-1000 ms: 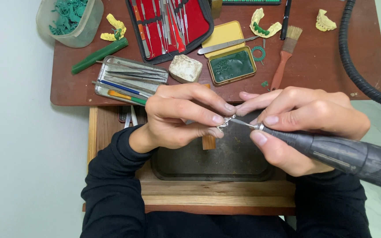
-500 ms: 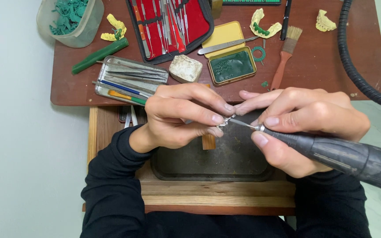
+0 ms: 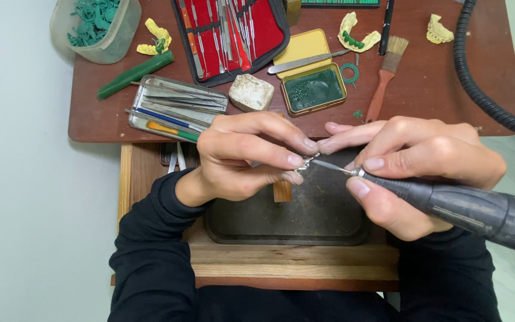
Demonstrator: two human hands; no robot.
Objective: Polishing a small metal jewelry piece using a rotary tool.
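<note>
We look down on a reddish-brown bench [image 3: 442, 95] set against a pale wall, with a dark tray [image 3: 305, 223] in a wooden frame just below its front edge. In this head view, very little differs from the earlier pictures: both hands sit over the tray as they did a second ago, and the thin bit of the rotary tool [image 3: 466, 206] has kept its contact with the small metal piece [image 3: 306, 162]. We judge from this that the fine work on that piece simply goes on, steady and unhurried, with no shift of hold.

Our left hand [image 3: 242, 158] has a narrow grip, thumb and fingertips pinched tight around the small metal piece, which sits between the two hands above the tray. Our right hand [image 3: 412, 164] wraps the dark handpiece of the rotary tool like a pen, fingers closed around its front end, the forefinger stretched out to touch the left fingertips for support.

Behind the hands lie a metal box of instruments [image 3: 177, 107], a red tool case [image 3: 230, 36], a small tin of green wax [image 3: 314, 89], a brush [image 3: 385, 77], a pale stone block [image 3: 250, 92], yellow tooth casts [image 3: 359, 33] and a tub of green pieces [image 3: 96, 27]. A black ribbed hose [image 3: 478, 83] curves along the right side.
</note>
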